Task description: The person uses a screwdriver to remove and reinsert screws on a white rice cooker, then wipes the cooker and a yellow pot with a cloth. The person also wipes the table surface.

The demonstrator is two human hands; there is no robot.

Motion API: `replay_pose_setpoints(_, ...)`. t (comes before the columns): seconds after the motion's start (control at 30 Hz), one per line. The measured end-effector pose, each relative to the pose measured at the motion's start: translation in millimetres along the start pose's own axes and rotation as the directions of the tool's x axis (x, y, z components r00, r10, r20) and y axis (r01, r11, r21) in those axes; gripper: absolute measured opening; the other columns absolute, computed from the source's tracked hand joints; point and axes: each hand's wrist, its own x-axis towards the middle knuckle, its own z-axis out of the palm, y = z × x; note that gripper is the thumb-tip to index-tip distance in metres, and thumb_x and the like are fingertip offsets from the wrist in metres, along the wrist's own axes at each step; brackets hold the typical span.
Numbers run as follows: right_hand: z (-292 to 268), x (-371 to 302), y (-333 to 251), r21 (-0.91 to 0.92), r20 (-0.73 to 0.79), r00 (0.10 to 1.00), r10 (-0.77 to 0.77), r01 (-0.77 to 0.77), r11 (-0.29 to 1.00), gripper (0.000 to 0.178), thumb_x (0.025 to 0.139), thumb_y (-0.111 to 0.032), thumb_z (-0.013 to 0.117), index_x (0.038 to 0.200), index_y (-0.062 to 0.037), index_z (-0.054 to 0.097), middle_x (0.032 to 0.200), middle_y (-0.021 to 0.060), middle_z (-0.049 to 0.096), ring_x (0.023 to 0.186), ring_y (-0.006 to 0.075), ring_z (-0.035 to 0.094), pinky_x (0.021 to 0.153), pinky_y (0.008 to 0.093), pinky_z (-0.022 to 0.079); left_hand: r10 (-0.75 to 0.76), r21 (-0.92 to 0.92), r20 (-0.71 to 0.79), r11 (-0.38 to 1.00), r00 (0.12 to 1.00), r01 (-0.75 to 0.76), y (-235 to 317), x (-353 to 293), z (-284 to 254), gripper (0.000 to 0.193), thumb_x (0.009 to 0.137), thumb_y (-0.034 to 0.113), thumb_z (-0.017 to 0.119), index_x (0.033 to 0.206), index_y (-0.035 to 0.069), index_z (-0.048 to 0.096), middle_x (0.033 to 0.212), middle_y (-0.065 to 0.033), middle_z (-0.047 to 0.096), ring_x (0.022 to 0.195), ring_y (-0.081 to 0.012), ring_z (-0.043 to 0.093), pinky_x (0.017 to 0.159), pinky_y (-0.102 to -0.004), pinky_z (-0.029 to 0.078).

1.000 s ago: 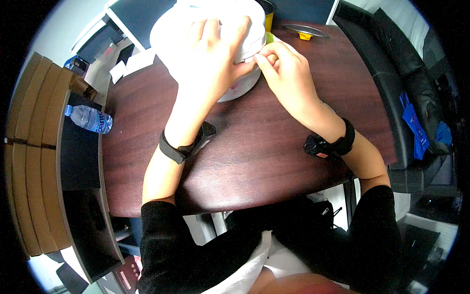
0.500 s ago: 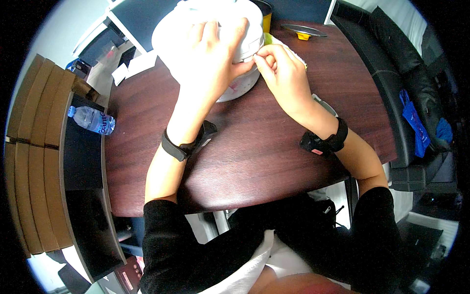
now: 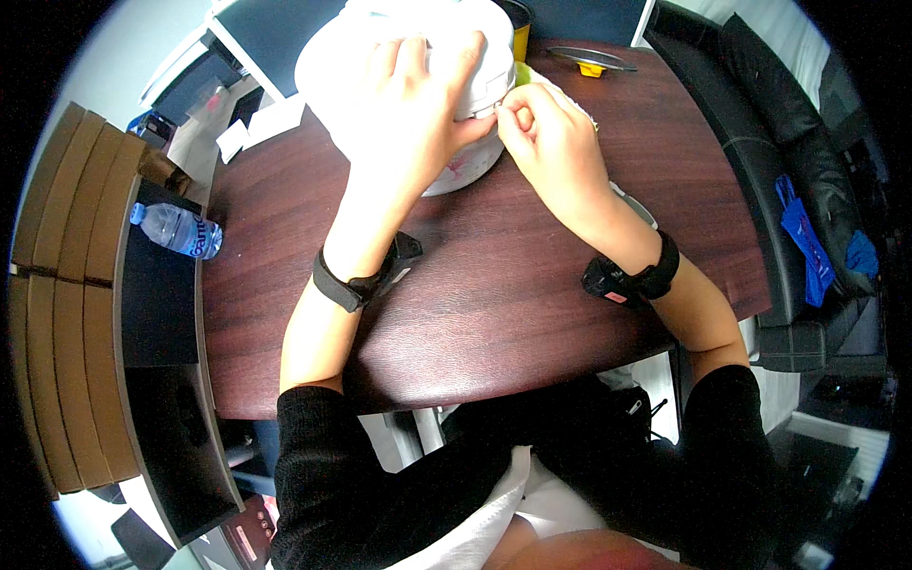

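Gripping the white pot (image 3: 380, 57) from above, the left hand (image 3: 413, 114) lay spread; the right hand (image 3: 546, 142) pinched its rim beside it, over the surface (image 3: 494, 313).

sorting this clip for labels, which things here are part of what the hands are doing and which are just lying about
In use:
white round appliance, held by the left hand
right hand, fingers pinching at its side

Lying about:
water bottle
yellow can
round lid with a yellow piece
white cards
blue cloth on the black sofa
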Motion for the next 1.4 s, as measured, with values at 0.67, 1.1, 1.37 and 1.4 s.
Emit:
replay_pose_setpoints(0.67, -1.6, -3.2, 3.5, -0.061, 0.016, 0.999, -0.047, 0.048, 0.997, 0.012, 0.089, -0.013, 0.064, 0.089, -0.0036, 0.057, 0.085, 0.0155, 0.063, 0.071, 0.0356, 0.065, 0.062, 0.0416, 0.053, -0.013, -0.013, 0.012, 1.0, 1.0, 0.013, 2.8, 2.0, -2.8, 0.072, 0.06, 0.044, 0.081, 0.127, 0.027, 0.061, 0.102, -0.0123, 0.064, 0.093, -0.0281, 0.062, 0.082, -0.0392, 0.051)
replay_pose_setpoints(1.1, 1.0, -0.6, -0.7, -0.068, 0.021, 1.0, -0.01, 0.011, 0.998, 0.015, 0.089, -0.016, 0.065, 0.088, -0.0039, 0.057, 0.077, 0.0153, 0.065, 0.068, 0.0349, 0.065, 0.06, 0.0417, 0.053, -0.019, 0.009, 0.028, 1.0, 0.999, 0.019, 2.4, 0.6, -3.4, 0.074, 0.059, 0.043, 0.082, 0.128, 0.028, 0.06, 0.104, -0.011, 0.063, 0.095, -0.0273, 0.061, 0.083, -0.0385, 0.051)
replay_pose_setpoints(1.37, 2.5, -1.2, -3.7, -0.058, 0.045, 0.998, 0.054, -0.052, 0.997, 0.015, 0.088, -0.017, 0.066, 0.088, -0.0037, 0.057, 0.071, 0.0161, 0.065, 0.064, 0.0341, 0.066, 0.059, 0.0427, 0.053, 0.014, -0.011, -0.026, 1.0, 1.0, -0.015, 0.0, 0.9, -1.3, 0.07, 0.056, 0.04, 0.085, 0.12, 0.024, 0.059, 0.093, -0.0095, 0.06, 0.09, -0.026, 0.06, 0.078, -0.0373, 0.049)
replay_pose_setpoints(1.4, 3.0, -1.4, -2.1, -0.063, 0.036, 0.999, 0.037, -0.034, 0.997, 0.015, 0.088, -0.016, 0.066, 0.088, -0.0039, 0.057, 0.071, 0.0159, 0.065, 0.065, 0.0339, 0.066, 0.059, 0.0425, 0.053, -0.004, -0.008, -0.003, 1.0, 1.0, 0.004, 1.1, 0.9, -1.8, 0.072, 0.057, 0.041, 0.083, 0.123, 0.026, 0.059, 0.097, -0.01, 0.061, 0.092, -0.0266, 0.061, 0.08, -0.0379, 0.05)
